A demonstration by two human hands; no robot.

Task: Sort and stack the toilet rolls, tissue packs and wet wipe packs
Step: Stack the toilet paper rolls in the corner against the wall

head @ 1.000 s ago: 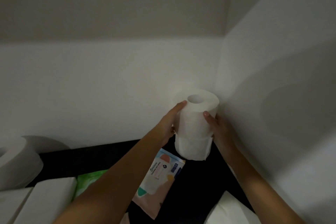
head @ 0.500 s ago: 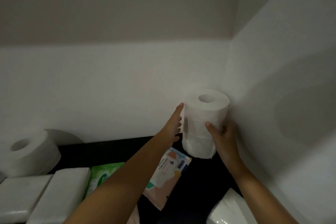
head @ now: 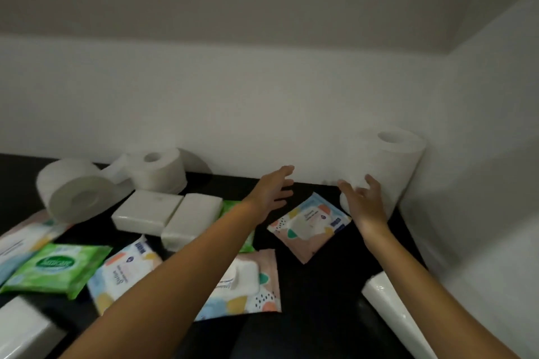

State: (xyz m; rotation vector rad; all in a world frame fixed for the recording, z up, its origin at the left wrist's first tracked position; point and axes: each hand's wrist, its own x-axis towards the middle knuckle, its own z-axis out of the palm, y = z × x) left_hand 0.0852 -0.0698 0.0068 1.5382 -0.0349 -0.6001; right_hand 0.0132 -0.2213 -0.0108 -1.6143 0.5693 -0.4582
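Up front, one tissue pack point(head: 20, 326) sits at the left edge of the dark desk point(head: 320, 285) and another pack point(head: 390, 309) at its right. Behind them, wet wipe packs lie scattered flat: a green pack point(head: 55, 268) among several patterned packs point(head: 122, 274). Mid-desk, two more tissue packs point(head: 145, 211) lie side by side, touching. Both hands are empty, with fingers spread. The left hand point(head: 271, 192) hovers over the middle of the desk. The right hand point(head: 364, 201) is just in front of the stack point(head: 388, 166) of rolls in the far right corner; whether it touches the stack cannot be told. Farthest back on the left, two loose rolls sit by the wall point(head: 262, 96), one on its side point(head: 75, 195) with its core pointing roughly towards the viewer, one upright point(head: 157, 169). A roll looks the likely next pick. Both lie well left of the hands, the left hand nearer, and the tipped one would need standing on end first.
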